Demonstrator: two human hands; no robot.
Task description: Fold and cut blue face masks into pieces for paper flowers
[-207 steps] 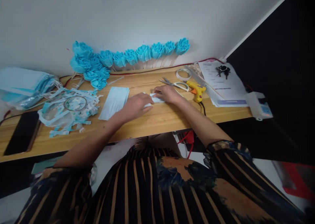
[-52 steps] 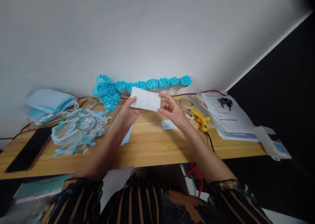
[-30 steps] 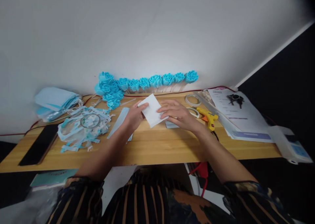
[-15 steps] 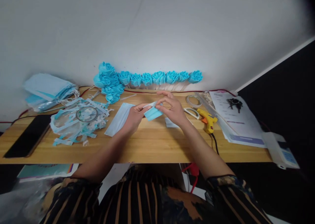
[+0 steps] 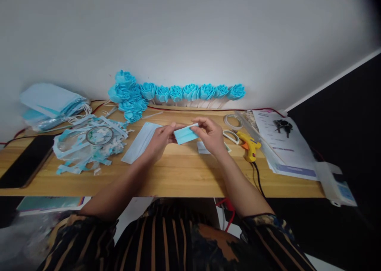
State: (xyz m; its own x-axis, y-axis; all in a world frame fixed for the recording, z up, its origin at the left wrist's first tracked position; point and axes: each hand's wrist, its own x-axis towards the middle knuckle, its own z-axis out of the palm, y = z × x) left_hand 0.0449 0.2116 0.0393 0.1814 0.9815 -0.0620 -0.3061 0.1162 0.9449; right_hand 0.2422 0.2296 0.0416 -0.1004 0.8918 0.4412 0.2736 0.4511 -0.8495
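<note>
Both hands hold a small light-blue piece of folded mask fabric just above the wooden table. My left hand grips its left end, fingers closed behind it. At the right end, my right hand pinches the piece between thumb and fingers. A flat pale-blue mask sheet lies beside my left hand. Below my right hand rests another small pale piece, partly covered by the hand. Scissors with white handles lie to the right of it.
Blue fabric flowers on stems line the wall. On the left are stacked masks, scraps with a tape roll, and a phone. A yellow glue gun, papers and keys lie on the right.
The blue piece now lies flatter and more stretched out between my hands. My raised right fingers have come down onto it. The view has shifted slightly.
</note>
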